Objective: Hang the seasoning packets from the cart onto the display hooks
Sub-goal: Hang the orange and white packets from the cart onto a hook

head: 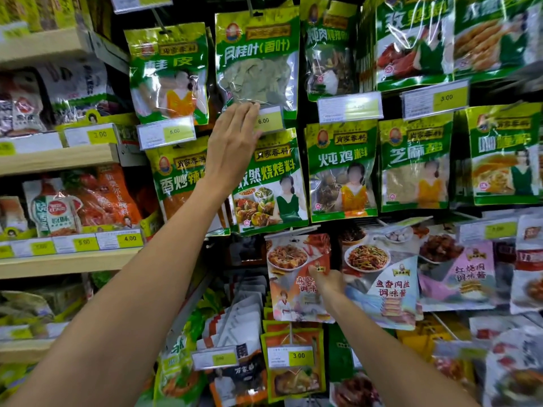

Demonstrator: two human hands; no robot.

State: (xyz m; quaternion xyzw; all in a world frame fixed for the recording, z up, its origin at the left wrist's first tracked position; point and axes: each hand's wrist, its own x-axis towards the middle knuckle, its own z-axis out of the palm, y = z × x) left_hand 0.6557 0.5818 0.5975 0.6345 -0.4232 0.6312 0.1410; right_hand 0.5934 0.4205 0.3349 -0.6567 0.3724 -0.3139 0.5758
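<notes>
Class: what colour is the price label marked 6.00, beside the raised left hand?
Yellow-green; the label shows best in the head view.

Two hands are counted: a left hand (232, 148) and a right hand (328, 282). Ten green packets (257, 58) are seen, five in each of two hanging rows. Four price tags (167, 132) are hung between those rows. One orange packet (293, 259) is held.

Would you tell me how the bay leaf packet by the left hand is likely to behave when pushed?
The bay leaf packet hangs from one hook, so it would probably swing back rather than resist. Its clear window shows loose dried leaves, so it is likely very light. The glossy film may slide under the left hand.
</notes>
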